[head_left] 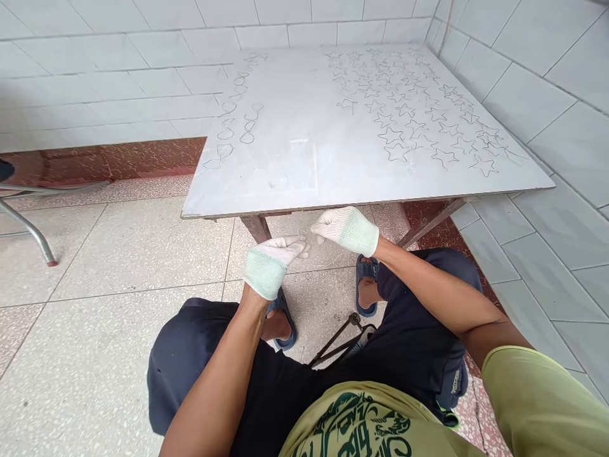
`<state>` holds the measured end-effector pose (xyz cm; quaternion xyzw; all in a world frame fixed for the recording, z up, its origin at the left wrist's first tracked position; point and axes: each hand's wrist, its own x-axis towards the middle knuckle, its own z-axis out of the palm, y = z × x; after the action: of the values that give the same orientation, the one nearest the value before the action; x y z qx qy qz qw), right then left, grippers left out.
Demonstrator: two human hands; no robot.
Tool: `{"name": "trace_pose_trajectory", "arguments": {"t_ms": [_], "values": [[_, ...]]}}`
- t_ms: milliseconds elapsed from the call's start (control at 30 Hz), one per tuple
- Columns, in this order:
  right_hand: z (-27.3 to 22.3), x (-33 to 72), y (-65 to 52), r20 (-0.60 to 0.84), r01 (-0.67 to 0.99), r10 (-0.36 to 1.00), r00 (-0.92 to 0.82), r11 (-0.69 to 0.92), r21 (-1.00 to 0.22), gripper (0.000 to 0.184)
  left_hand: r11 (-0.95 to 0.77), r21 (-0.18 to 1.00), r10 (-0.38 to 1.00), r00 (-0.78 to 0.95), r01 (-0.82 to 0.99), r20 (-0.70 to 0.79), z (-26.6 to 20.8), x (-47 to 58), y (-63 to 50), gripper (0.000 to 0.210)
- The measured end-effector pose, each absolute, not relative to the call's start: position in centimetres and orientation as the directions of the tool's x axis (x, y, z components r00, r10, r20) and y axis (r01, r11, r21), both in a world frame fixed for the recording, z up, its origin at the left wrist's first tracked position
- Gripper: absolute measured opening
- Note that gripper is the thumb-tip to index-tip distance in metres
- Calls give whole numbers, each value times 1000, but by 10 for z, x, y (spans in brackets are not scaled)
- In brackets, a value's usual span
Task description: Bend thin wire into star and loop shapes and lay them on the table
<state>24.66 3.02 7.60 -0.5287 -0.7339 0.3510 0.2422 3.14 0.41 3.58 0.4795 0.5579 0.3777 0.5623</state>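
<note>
Head view, and I am looking down at a person seated before a worktop [352,178], with both gloved hands near the centre of the frame, just below its front edge. On my feed, the left hand [304,244] has its fingers drawn together, pinching a thin wire [328,263]. The right hand [318,231], slightly higher and to the right, also has its fingertips pressed together on that wire. The wire itself is so fine that I can barely trace it: it bows downward in a pale curve between the two hands, over the floor [118,266].

Across the right half of the worktop, up to its far edge, I see many star-shaped wire outlines [404,110], some crowded close together or overlapping. Towards its left edge lie fewer rounded wire loops [247,135], in two uneven lines, the longer running up to the far corner.

I get white wall tiles [95,54] across the top and right of the frame, and a curved metal leg [35,231] at the far left. Lower down, I see dark slippers [366,289] on the person's feet, a dark metal frame [333,343] between dark trousers [190,362], and a yellow-green shirt [295,438] at the bottom.
</note>
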Motion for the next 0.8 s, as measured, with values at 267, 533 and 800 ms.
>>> {"name": "trace_pose_trajectory", "arguments": {"t_ms": [267, 533, 800], "values": [[82, 246, 33, -57, 649, 942, -329, 182, -739, 39, 239, 962, 968, 52, 130, -247, 30, 42, 0, 47], [76, 235, 27, -105, 595, 939, -328, 119, -795, 23, 180, 933, 974, 79, 311, -214, 42, 48, -8, 23], [64, 237, 34, -148, 594, 938, -313, 72, -802, 39, -171, 663, 971, 237, 729, -11, 53, 46, -9, 32]]}}
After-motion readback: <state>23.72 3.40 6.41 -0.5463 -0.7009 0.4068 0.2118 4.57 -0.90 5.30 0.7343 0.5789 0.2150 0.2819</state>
